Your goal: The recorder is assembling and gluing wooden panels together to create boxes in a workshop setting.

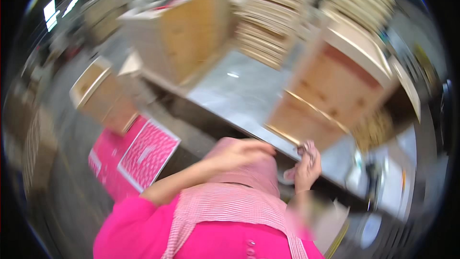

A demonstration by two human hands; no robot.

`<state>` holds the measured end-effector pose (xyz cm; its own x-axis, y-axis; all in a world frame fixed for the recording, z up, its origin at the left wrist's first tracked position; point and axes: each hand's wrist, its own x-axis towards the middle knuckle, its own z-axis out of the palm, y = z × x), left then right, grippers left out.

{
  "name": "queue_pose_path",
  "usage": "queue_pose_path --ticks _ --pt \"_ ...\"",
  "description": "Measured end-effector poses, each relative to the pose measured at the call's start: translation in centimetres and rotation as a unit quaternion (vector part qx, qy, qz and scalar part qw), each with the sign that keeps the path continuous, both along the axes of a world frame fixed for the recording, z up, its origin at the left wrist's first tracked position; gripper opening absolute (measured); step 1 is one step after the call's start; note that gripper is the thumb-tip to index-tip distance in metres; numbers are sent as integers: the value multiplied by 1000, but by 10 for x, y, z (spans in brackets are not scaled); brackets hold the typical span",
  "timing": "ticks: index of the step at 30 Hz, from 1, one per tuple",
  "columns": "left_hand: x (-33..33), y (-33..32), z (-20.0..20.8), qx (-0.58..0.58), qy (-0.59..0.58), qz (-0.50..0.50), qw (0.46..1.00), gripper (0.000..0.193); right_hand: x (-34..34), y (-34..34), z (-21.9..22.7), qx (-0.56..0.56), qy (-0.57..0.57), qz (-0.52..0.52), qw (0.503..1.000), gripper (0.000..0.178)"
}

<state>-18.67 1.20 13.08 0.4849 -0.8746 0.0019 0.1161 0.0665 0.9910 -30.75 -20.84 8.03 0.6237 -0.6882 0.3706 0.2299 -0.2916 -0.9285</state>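
Observation:
My right hand [304, 174] is closed around a crumpled greyish-pink rag [310, 149], part of which sticks out above the fingers. It is beside the near edge of the worktable, by the lower corner of a wooden box-like furniture piece [326, 98] with pale edges and a reddish band. Over my lap and the striped apron [230, 201], my left hand [247, 152] reaches across with its fingers loosely stretched out and nothing visible in it. Motion blurs both hands.
The grey worktable [225, 84] carries a second wooden box [191, 33] at the left and a stack of wooden panels [268, 17] at the back. Left of me, a small wooden box [103, 96] sits on a bright pink covered stack [143, 151]. Small items [378, 177] lie at the right.

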Motion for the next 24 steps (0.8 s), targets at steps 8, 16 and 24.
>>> queue_pose_path --ticks 8,16,24 --pt "80 -36 117 -214 -312 244 893 27 -50 -153 19 -156 -108 -309 932 23" --pt "112 -130 198 -226 -556 201 775 36 -32 -213 -18 -388 299 -353 797 38" --pt "134 -138 199 -277 -609 252 699 26 40 -129 246 -441 -135 -276 843 22"
